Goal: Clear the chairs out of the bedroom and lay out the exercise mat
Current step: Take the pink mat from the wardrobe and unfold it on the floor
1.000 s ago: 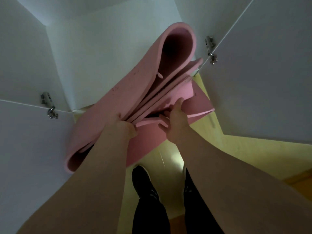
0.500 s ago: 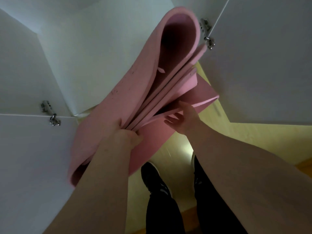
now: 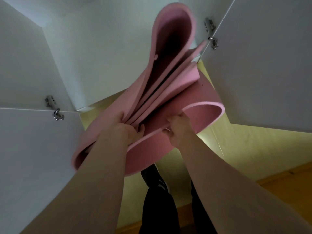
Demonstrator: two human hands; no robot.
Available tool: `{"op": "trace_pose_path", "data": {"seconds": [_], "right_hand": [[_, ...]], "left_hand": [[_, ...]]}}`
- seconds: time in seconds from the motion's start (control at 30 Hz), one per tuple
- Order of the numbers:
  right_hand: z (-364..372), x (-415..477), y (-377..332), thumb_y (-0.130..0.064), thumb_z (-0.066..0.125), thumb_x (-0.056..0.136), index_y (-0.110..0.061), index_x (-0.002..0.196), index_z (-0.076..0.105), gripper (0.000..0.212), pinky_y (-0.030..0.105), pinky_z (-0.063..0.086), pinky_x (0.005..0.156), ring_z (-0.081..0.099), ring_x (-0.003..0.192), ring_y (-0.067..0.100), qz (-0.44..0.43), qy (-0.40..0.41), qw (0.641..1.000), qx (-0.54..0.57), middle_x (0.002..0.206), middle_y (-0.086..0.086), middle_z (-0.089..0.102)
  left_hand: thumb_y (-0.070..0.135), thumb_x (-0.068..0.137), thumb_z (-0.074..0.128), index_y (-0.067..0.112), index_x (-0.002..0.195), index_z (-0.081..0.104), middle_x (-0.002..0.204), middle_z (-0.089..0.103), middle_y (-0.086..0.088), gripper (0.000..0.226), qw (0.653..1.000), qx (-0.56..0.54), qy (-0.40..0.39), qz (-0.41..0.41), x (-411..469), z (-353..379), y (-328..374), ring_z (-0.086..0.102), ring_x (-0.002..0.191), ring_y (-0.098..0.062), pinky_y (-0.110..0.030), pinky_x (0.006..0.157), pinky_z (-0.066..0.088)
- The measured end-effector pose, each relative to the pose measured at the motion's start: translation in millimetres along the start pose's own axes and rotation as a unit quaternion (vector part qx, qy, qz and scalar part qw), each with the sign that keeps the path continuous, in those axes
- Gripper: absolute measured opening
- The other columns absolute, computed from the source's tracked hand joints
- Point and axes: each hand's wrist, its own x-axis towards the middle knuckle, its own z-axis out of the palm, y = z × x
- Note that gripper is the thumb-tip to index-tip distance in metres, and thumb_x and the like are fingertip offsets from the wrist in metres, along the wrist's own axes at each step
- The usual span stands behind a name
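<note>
- So, the pink exercise mat (image 3: 152, 92) stands loosely folded, on end, half inside a white cupboard (image 3: 101, 56), and its top leans toward the right door (image 3: 270, 73).
- The left hand (image 3: 125, 127) has its fingers curled tight round the bunched layers at the near edge. The right hand (image 3: 177, 130) sits just beside it and clamps the loose outer flap, so both hands are closed on foam.
- Above the grips the folds fan apart into a tall open loop. Out past the right-hand grip the flap bows off in a wide curve. Below the left-hand grip the outer layer sags toward the shoes (image 3: 155, 179).
- My read is that this is the pull-out step, with the mat not yet clear of the cupboard.
- To do it well, squeeze all the layers together at the grip before hauling, or that top loop will flop open and drag.
- Watch the hinge (image 3: 211, 34) up beside the loop, since foam snags and tears easily on metal like that.
- Bring the right-hand flap in against the stack and step back, and the whole bundle should come out in one piece.
- No chairs are in view here, so I can't say how that part stands.
</note>
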Motion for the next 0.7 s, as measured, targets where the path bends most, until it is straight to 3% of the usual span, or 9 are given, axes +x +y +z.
{"op": "trace_pose_path", "data": {"seconds": [0.2,0.33,0.43,0.6,0.7], "right_hand": [[-1,-29,8,0.012,0.041,0.089,-0.013,0.103,0.069,0.040,0.045,0.063,0.075,0.072,0.090,0.030,-0.015,-0.044,0.997,-0.064,0.096,0.012,0.074],[-10,-33,10,0.017,0.042,0.087,-0.014,0.098,0.068,0.042,0.044,0.063,0.076,0.072,0.090,0.031,-0.029,-0.041,0.995,-0.089,0.097,0.013,0.074],[-13,-32,12,0.017,0.044,0.086,-0.010,0.096,0.068,0.037,0.047,0.062,0.076,0.071,0.089,0.032,-0.030,-0.032,0.994,-0.100,0.097,0.016,0.073],[-12,-43,26,0.021,0.050,0.076,0.021,0.108,0.054,0.033,0.066,0.051,0.083,0.065,0.085,0.046,-0.031,-0.032,0.993,-0.112,0.096,0.043,0.056],[-9,-37,26,0.019,0.056,0.074,0.012,0.104,0.060,0.031,0.056,0.059,0.079,0.067,0.099,0.046,-0.040,-0.059,0.991,-0.117,0.105,0.036,0.063]], "left_hand": [[0.022,0.070,0.087,0.008,0.093,0.069,0.096,0.068,-0.009,0.032,0.999,-0.010,-0.001,-0.041,21,-20,-20,0.068,0.083,-0.031,-0.038,0.068,0.057],[0.025,0.064,0.090,0.010,0.105,0.073,0.094,0.076,-0.012,0.047,0.998,0.036,-0.017,-0.044,37,-29,-29,0.073,0.087,-0.035,-0.036,0.064,0.059],[0.040,0.066,0.088,0.014,0.109,0.072,0.096,0.076,-0.007,0.052,0.997,0.069,-0.029,-0.027,36,-31,-40,0.073,0.091,-0.030,-0.027,0.057,0.054],[0.047,0.081,0.077,0.005,0.098,0.069,0.069,0.073,-0.020,0.047,0.995,0.084,-0.051,-0.005,21,-27,-42,0.071,0.054,-0.037,-0.043,0.042,0.055],[0.046,0.082,0.076,0.007,0.101,0.069,0.073,0.073,-0.014,0.044,0.992,0.118,-0.028,0.016,17,-28,-36,0.067,0.043,-0.029,-0.033,0.035,0.050]]}}
